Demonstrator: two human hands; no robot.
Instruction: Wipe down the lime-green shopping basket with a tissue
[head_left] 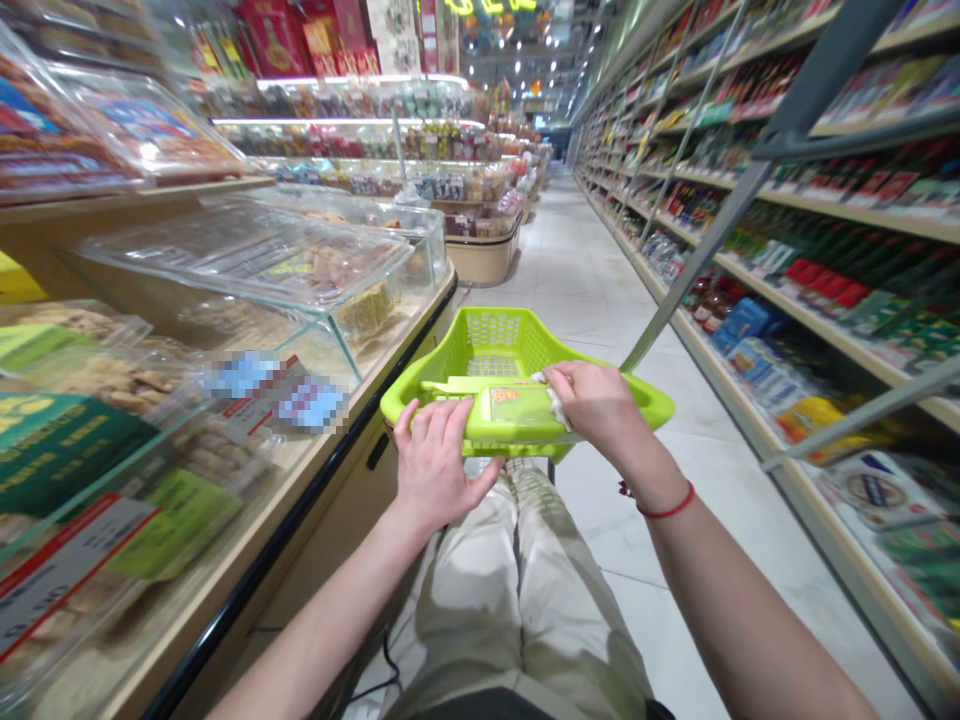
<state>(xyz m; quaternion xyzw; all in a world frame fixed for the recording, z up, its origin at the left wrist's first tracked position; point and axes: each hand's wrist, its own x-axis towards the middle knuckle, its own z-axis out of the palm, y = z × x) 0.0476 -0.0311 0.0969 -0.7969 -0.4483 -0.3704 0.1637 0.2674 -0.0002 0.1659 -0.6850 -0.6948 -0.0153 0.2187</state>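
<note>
1. The lime-green plastic basket with perforated walls sits in the middle of the frame, just above my 2 legs in pale beige trousers. The flat, clear-topped lime-green handle bar on its near side has its long axis running left to right across the frame, roughly crosswise to my forearms.

2. My right hand is at the bar's right part, my left hand at its left part. The small orange-and-pale printed label lies between the 2 hands; I can't call either clearly nearer.

3. My right hand is closed, thumb and fingers pinching a crumpled white cloth or tissue against the bar.

4. My left hand is partly open: fingers bent over the near rim, thumb spread well apart below. How firmly it presses, I cannot tell.

5. The pale wooden desk with a black edge fills the left of the frame; long stocked shelves line the right.
</note>
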